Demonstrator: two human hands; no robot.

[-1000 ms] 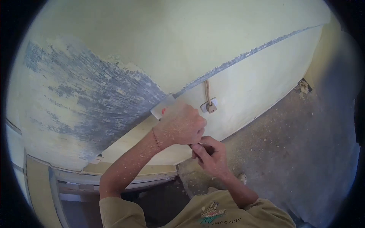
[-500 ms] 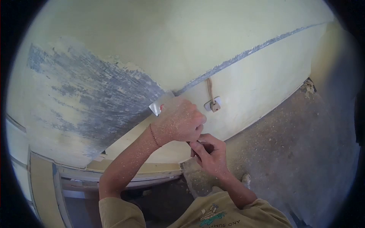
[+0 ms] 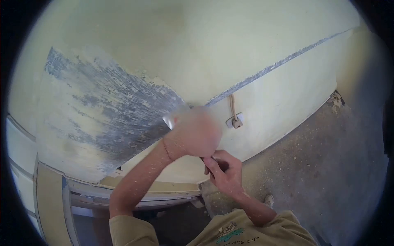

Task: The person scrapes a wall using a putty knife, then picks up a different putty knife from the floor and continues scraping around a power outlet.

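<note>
A scraper with a shiny metal blade [image 3: 168,121] lies against the wall at the lower corner of the stripped grey patch [image 3: 123,102]. My left hand [image 3: 197,131], blurred by motion and dusted with flakes, is closed over the scraper just behind the blade. A cord bracelet circles that wrist. Below it my right hand [image 3: 225,172] is closed around the dark end of the scraper's handle, with the thumb along it. Most of the handle is hidden by my hands.
A wall socket [image 3: 234,120] with a plug and pale cord is right of my hands. A grey stripped line [image 3: 283,63] runs up the pale wall. Paint flakes dot the concrete floor [image 3: 303,172]. A door frame [image 3: 53,197] is at lower left.
The view has shifted, so the wall and socket sit slightly lower and further right. My left hand has become blurred with motion; both hands keep their hold on the scraper.
</note>
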